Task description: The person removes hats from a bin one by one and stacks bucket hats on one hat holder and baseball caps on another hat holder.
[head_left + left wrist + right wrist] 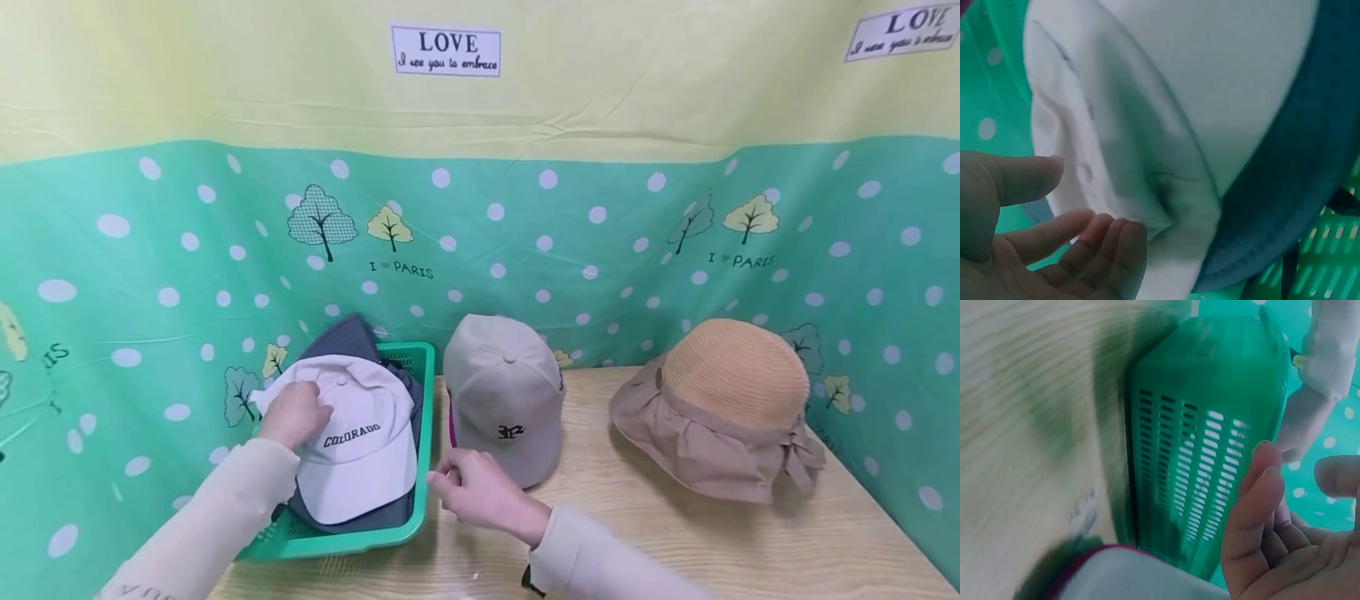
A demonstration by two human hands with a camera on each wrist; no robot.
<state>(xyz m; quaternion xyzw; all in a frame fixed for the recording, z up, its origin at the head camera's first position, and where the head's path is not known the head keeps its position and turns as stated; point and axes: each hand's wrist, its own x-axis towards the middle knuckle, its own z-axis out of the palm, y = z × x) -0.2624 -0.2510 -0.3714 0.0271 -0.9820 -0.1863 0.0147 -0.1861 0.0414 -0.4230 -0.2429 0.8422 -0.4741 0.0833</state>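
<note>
A white cap [358, 487] lettered COLORADO lies on top of a dark navy hat [343, 337] in a green basket [427, 450]. My left hand [296, 414] is at the cap's left side. In the left wrist view its loosely bent fingers [1129, 250] meet the cap's folded edge, with the thumb apart from them. To the right of the basket's rim, my right hand [487, 497] hovers with nothing in it. The right wrist view shows its thumb held away from its bent fingers [1254, 512]. A grey cap [510, 375] stands just behind that hand.
On the right of the wooden table [622, 533] sits a straw-topped sun hat [735, 375] with a beige fabric brim and bow. A polka-dot curtain [517, 208] hangs behind and along both sides. The basket has slotted walls [1197, 469].
</note>
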